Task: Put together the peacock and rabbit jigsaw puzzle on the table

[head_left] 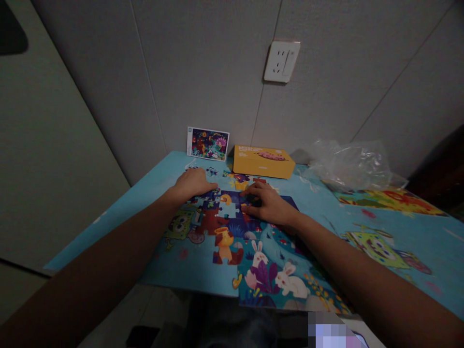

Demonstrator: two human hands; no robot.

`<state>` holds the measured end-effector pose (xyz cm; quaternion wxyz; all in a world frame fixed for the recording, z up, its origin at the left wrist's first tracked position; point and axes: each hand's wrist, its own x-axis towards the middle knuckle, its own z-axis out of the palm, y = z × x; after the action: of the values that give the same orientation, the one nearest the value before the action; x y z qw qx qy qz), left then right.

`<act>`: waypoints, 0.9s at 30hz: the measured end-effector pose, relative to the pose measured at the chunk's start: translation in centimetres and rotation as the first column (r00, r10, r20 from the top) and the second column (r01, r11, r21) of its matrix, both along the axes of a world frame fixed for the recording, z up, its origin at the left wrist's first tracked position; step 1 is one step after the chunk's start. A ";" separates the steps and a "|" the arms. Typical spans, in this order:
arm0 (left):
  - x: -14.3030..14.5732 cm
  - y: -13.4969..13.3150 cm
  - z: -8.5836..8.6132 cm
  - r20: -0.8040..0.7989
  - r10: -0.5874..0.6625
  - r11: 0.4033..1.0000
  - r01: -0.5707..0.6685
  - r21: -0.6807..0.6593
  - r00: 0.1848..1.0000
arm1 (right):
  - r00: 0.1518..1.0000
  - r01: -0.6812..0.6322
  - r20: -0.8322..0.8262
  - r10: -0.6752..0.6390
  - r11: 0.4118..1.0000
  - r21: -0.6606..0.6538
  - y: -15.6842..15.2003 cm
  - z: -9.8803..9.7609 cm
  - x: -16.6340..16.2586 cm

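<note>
A partly joined jigsaw puzzle (268, 241) lies on the blue table cover, showing white rabbits, plants and a dark night scene. My left hand (194, 183) rests palm down at its upper left, thumb stretched out toward the joined pieces; its other fingertips are mostly hidden. On the right part of the puzzle, my right hand (270, 205) has its fingers apart, with the tips touching dark pieces near the middle. An orange animal piece (225, 241) is joined at the puzzle's left edge. Loose-looking pieces (241, 180) lie beyond the hands, near the yellow box.
A picture card (208, 144) leans on the wall. Right of it stands a yellow box (264, 162). A clear plastic bag (353, 164) and a colourful sheet (391, 200) lie on the right of the table (119, 217). A socket (282, 61) is on the wall.
</note>
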<state>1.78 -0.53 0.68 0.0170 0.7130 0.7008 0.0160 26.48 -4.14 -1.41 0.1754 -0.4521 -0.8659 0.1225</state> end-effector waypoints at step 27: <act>0.0 -0.1 -0.5 0.028 -0.064 0.975 0.057 0.214 0.998 | 1.000 0.014 0.013 -0.013 1.000 -0.024 -0.2 0.3 -0.2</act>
<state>1.76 -0.65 0.21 -0.0468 0.7313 0.6726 0.1030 26.32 -4.34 -1.09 0.1651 -0.4609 -0.8624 0.1289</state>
